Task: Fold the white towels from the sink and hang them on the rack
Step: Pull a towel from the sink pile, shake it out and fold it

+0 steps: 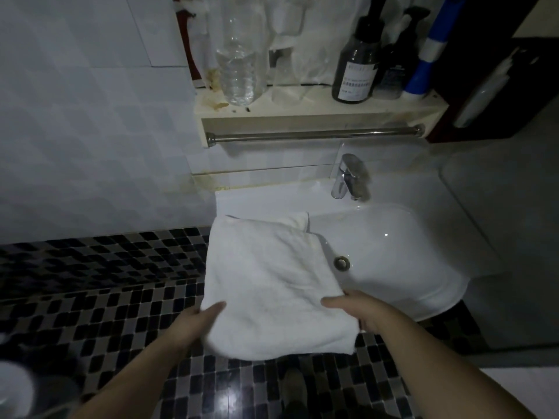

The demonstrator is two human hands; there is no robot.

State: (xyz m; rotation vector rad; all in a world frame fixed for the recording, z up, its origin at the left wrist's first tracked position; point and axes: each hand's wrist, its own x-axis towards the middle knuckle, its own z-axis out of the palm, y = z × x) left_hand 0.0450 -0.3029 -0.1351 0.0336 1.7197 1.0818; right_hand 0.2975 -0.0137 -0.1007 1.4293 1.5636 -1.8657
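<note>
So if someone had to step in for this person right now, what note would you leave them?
Hands: left hand and right hand each grip the near edge of the white towel, thumbs on top.
Towel: folded, its far end over the left rim of the sink.
Rack: nothing hangs on it.
Done: this towel looks folded.
Left: hang it on the rack. The cloth corner behind it may be another towel; cannot tell.

1 folded white towel (272,279) lies across the left rim of the sink (402,255). The left grip (196,323) holds its near left corner, thumb on top. The right grip (360,311) pinches the near right edge. Beyond the tap (348,176), the metal rack (314,135) runs beneath a shelf (302,114).
</note>
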